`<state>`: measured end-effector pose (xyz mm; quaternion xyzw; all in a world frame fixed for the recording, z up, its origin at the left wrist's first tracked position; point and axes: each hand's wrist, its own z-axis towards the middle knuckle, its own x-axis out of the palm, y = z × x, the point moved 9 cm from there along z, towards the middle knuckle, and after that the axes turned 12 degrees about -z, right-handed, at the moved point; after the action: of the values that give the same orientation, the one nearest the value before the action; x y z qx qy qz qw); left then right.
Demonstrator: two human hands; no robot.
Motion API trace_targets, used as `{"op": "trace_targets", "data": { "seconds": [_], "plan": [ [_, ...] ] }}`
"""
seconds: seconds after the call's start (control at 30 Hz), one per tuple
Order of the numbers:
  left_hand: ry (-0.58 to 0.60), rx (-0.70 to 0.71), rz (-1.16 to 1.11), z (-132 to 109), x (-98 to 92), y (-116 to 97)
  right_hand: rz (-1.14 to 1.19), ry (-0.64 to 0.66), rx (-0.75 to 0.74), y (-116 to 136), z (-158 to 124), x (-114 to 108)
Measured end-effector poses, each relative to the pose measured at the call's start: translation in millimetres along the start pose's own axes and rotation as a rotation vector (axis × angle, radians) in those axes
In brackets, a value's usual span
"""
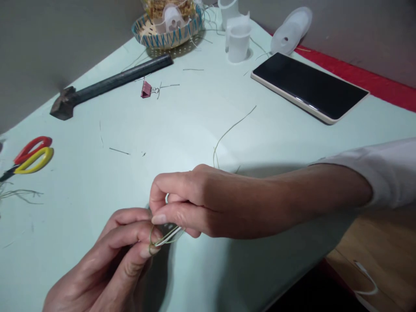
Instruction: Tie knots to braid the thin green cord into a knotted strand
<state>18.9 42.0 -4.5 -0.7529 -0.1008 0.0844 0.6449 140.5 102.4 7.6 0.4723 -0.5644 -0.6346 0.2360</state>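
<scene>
My left hand (120, 255) pinches a small bundle of thin green and white strands (169, 236) between thumb and index finger. A loop of the green strand crosses its fingertips. Above and to the right, my right hand (185, 199) is closed in a pinch at the top of that loop, its thumb and index tip pressed together on the green strand. The white strands pass beneath the right hand's curled fingers, where their far ends are hidden. Behind the right hand, a loose green thread (227, 131) curves up across the pale green tabletop (188, 134).
Red-and-yellow-handled scissors (34, 158) lie at left. A hammer (113, 86), pink binder clip (146, 89) and wicker basket (165, 41) are farther back. White plastic cups (238, 43), a white spool (287, 37) and a phone (308, 86) sit at back right.
</scene>
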Motion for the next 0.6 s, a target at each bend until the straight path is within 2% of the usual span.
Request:
{"op": "trace_targets", "data": {
  "seconds": [0.07, 0.17, 0.33, 0.43, 0.6],
  "plan": [
    [0.022, 0.024, 0.023, 2.9, 1.7, -3.3, -0.011, 0.025, 0.001, -1.3, -0.6, 0.7],
    [0.037, 0.058, 0.045, 3.5, 5.1, -8.1, -0.045, -0.007, 0.006, -3.7, 0.4, -1.2],
    [-0.05, -0.018, 0.012, -1.3, 2.0, -3.9, -0.141, -0.005, 0.001, -5.8, 1.9, 1.8],
    [-0.002, -0.046, 0.0, -0.4, 4.6, -1.3, -0.212, -0.025, -0.044, -3.4, 1.6, -1.7],
    [0.052, 0.037, 0.021, 2.3, 4.4, -7.5, -0.36, -0.084, -0.106, 1.5, 5.0, -15.6]
  ]
}}
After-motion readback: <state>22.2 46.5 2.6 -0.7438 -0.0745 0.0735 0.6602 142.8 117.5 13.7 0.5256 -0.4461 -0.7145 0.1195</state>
